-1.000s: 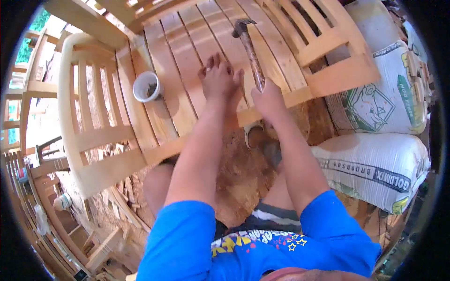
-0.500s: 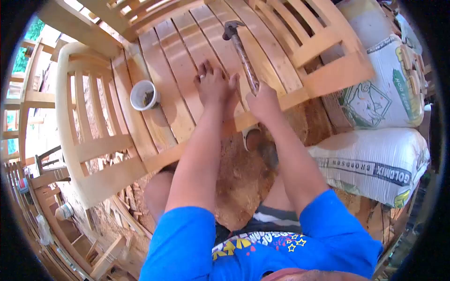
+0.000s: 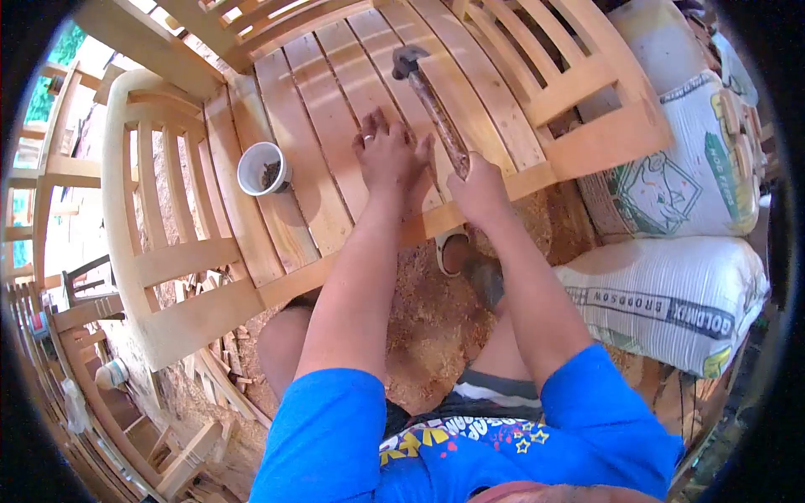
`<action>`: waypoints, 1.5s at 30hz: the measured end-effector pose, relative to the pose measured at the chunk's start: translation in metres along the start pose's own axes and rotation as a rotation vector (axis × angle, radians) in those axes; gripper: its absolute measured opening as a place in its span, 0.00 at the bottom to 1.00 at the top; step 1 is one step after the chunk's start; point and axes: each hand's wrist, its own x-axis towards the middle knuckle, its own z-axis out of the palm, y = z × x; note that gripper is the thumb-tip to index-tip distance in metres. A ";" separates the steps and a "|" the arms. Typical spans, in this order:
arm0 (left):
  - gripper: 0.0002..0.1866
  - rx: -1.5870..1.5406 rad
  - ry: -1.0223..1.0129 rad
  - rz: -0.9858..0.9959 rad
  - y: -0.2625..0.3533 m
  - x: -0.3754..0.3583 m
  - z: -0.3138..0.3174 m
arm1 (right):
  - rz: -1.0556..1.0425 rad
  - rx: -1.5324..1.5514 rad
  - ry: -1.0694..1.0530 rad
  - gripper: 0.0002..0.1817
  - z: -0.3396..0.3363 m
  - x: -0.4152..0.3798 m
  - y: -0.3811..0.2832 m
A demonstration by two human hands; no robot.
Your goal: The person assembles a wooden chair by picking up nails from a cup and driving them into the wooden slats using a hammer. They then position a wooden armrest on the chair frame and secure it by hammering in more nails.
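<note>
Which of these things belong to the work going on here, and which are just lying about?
Seemingly part of the job:
hammer, in the right hand
slatted wooden bench, beneath the left hand
white cup of small dark pieces

Apparently just lying about:
upper printed sack
lower printed sack
wood scraps on the ground

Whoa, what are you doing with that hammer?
A person in a bright blue T-shirt has a dark-headed claw hammer with a brown handle in the right hand, its head out over a pale, slatted wooden bench. The left hand is at the slats, fingers spread. Beside it, a round white tub with small dark pieces inside stands on the bench.
</note>
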 end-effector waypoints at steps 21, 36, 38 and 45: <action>0.30 -0.019 -0.113 -0.067 0.003 -0.005 -0.011 | 0.183 0.219 -0.056 0.20 -0.024 0.000 -0.022; 0.11 -0.048 0.228 -0.028 -0.126 0.008 -0.135 | 0.201 0.017 -0.378 0.19 -0.036 0.029 -0.026; 0.13 0.188 0.155 -0.060 -0.164 0.007 -0.164 | 0.217 0.097 -0.385 0.19 -0.048 0.033 -0.031; 0.25 0.200 -0.690 -0.324 -0.231 0.040 -0.149 | 0.187 0.272 -0.218 0.20 -0.079 0.033 -0.034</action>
